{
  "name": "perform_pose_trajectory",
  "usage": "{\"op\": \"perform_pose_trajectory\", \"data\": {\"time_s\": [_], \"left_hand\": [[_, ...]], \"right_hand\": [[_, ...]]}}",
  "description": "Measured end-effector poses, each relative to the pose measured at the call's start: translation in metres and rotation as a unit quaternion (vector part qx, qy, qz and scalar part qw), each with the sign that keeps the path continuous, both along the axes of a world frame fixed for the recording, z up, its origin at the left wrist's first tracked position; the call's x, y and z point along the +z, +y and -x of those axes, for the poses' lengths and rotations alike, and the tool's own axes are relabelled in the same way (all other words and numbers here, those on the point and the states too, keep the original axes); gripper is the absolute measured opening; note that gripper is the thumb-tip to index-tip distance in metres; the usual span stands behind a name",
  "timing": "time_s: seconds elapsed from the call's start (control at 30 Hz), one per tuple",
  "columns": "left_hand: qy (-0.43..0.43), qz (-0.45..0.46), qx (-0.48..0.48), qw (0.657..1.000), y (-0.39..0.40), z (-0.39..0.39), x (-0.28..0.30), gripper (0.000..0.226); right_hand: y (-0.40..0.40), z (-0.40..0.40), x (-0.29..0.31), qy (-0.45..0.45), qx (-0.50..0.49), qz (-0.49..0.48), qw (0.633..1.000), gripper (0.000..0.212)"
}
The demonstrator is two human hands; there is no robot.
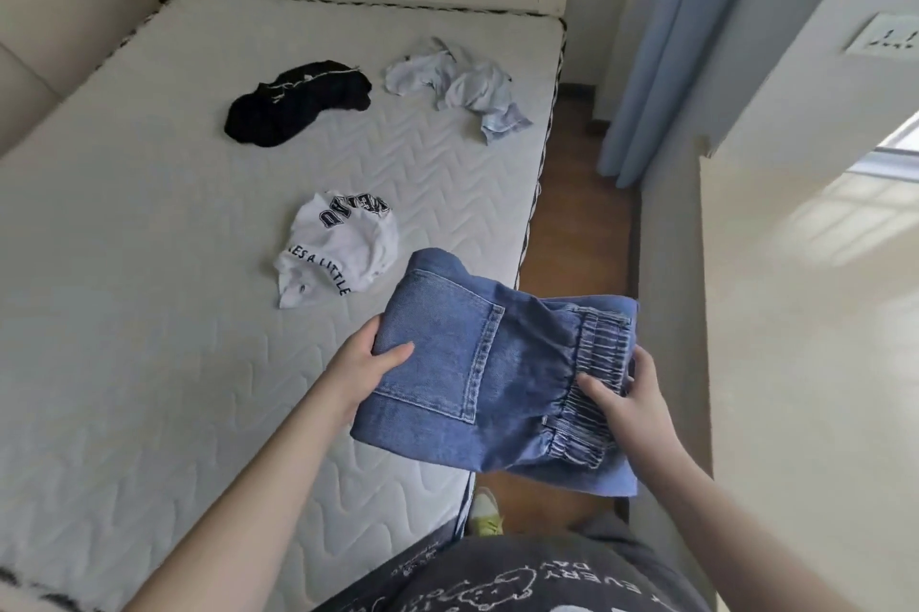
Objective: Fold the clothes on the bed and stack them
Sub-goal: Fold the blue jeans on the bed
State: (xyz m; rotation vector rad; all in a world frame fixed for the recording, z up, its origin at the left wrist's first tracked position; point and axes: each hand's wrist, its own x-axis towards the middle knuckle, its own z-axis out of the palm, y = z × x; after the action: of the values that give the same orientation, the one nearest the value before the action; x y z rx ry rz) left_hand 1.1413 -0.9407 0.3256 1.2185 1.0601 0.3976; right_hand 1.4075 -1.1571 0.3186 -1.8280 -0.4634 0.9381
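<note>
The person stands at the edge of the bed (149,238) and holds a folded pair of denim shorts (477,363) in the air, partly over the mattress corner and partly over the wooden floor (572,213). The left hand (368,363) grips the folded edge by the back pocket, thumb on top and fingers underneath. The right hand (631,397) holds the gathered elastic waistband, fingers curled onto it. The shorts look already doubled over, so the step in hand appears to be finishing this first garment, either a last fold or setting it down.

Three items lie crumpled and unfolded on the mattress: a white printed T-shirt (338,248) nearest the shorts, a black garment (298,104) farther back, and a pale blue garment (457,84) near the far right edge. No stack is visible on the bed yet.

The next move likely calls for lowering the shorts flat onto a bare part of the mattress, keeping both edges level so the fold does not open, then reaching for the white T-shirt.
</note>
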Motion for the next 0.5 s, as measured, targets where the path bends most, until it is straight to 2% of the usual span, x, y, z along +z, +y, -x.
{"op": "perform_pose_trajectory", "data": {"time_s": [0.23,0.5], "left_hand": [[0.031,0.027,0.041,0.998,0.055,-0.043,-0.021,0.032],[0.108,0.029,0.094,0.989,0.111,-0.103,-0.051,0.034]], "right_hand": [[0.073,-0.050,-0.026,0.041,0.010,0.007,0.999,0.061],[0.163,-0.123,-0.059,0.082,0.064,0.040,0.994,0.065]]}}
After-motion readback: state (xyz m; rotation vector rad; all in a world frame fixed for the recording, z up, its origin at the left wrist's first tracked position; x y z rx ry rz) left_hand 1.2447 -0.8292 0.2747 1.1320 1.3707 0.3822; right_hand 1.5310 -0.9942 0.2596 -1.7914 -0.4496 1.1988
